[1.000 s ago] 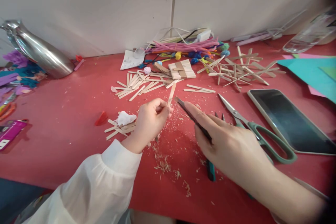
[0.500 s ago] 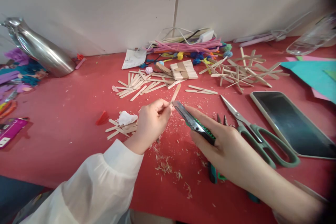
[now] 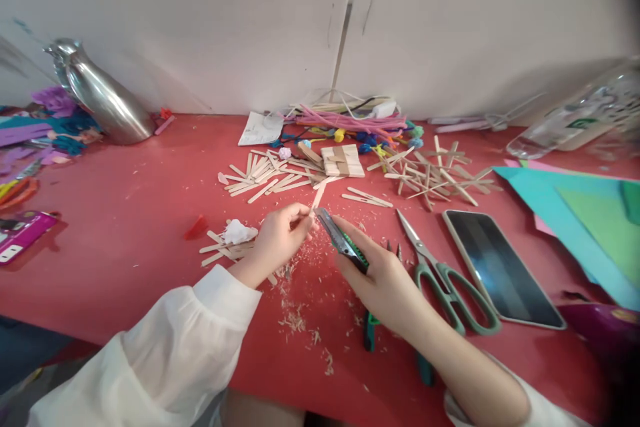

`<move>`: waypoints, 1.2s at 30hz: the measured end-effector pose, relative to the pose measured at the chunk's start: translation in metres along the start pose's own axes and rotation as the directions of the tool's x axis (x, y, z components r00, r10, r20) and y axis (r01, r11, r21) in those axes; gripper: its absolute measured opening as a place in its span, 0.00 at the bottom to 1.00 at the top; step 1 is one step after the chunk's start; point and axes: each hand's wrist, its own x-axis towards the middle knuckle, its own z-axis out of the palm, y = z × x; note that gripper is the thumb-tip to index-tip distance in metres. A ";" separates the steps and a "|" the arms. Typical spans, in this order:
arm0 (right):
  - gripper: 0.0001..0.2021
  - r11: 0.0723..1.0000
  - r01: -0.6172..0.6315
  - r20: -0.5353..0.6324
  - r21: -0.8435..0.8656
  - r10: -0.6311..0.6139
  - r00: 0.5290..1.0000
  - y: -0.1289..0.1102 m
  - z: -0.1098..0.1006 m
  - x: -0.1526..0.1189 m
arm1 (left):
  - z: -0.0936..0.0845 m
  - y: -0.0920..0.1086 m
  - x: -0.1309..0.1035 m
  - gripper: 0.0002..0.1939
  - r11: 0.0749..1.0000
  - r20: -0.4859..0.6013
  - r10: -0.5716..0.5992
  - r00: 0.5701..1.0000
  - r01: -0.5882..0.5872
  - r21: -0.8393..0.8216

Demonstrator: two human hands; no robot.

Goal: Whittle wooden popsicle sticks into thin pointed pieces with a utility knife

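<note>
Between the thumb and fingers of my left hand (image 3: 281,237) is a thin wooden craft stick (image 3: 319,196), its far end pointing up and away. My right hand (image 3: 385,280) grips a green and black utility knife (image 3: 345,240). The knife's blade end touches or nearly touches the stick beside my left fingertips; the exact contact is too small to tell. Wood shavings (image 3: 295,320) lie scattered on the red table (image 3: 165,213) below and around both hands. Left of my left wrist, a crumpled white piece (image 3: 239,232) rests on a small pile of sticks.
Green-handled scissors (image 3: 453,293) and a phone (image 3: 503,270) lie right of my right hand. Farther back are loose sticks (image 3: 430,173), a bundled stack (image 3: 343,161) and pink pipe cleaners (image 3: 350,119). A metal jug (image 3: 107,100) stands back left; a clear bottle (image 3: 575,120) is back right.
The camera view has shifted, showing more of the right side and the wall. Both hands keep their holds on the stick and the knife, which remain close together.
</note>
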 end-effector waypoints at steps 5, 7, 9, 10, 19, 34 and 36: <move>0.27 0.996 0.055 -0.024 -0.069 -0.056 0.998 0.000 -0.001 0.001 | 0.000 -0.002 0.000 0.15 0.997 0.004 0.020 1.000 -0.020 -0.080; 0.27 0.994 0.070 -0.031 -0.082 -0.073 0.997 0.000 -0.002 0.001 | 0.000 -0.003 0.001 0.16 0.991 0.021 0.008 1.000 -0.005 -0.131; 0.27 0.994 0.076 -0.022 -0.083 -0.078 0.997 0.000 -0.004 0.001 | 0.000 -0.002 0.001 0.15 0.987 0.026 -0.010 1.000 0.014 -0.158; 0.27 0.994 0.075 -0.011 -0.081 -0.076 0.997 -0.001 -0.005 0.001 | 0.000 0.000 0.002 0.15 0.982 0.022 -0.021 1.000 0.025 -0.186; 0.30 0.957 -0.033 -0.172 0.288 0.085 0.981 -0.012 -0.012 0.004 | 0.006 0.035 0.022 0.12 0.702 0.042 -0.330 0.943 0.275 -0.658; 0.15 0.724 -0.117 -0.119 0.680 0.267 0.956 0.005 -0.016 0.015 | 0.018 0.036 0.000 0.02 0.350 0.711 -0.159 0.685 0.713 -0.608; 0.15 0.738 -0.118 -0.138 0.665 0.277 0.951 0.004 -0.016 0.014 | 0.021 0.036 -0.002 0.05 0.433 0.657 -0.175 0.733 0.657 -0.617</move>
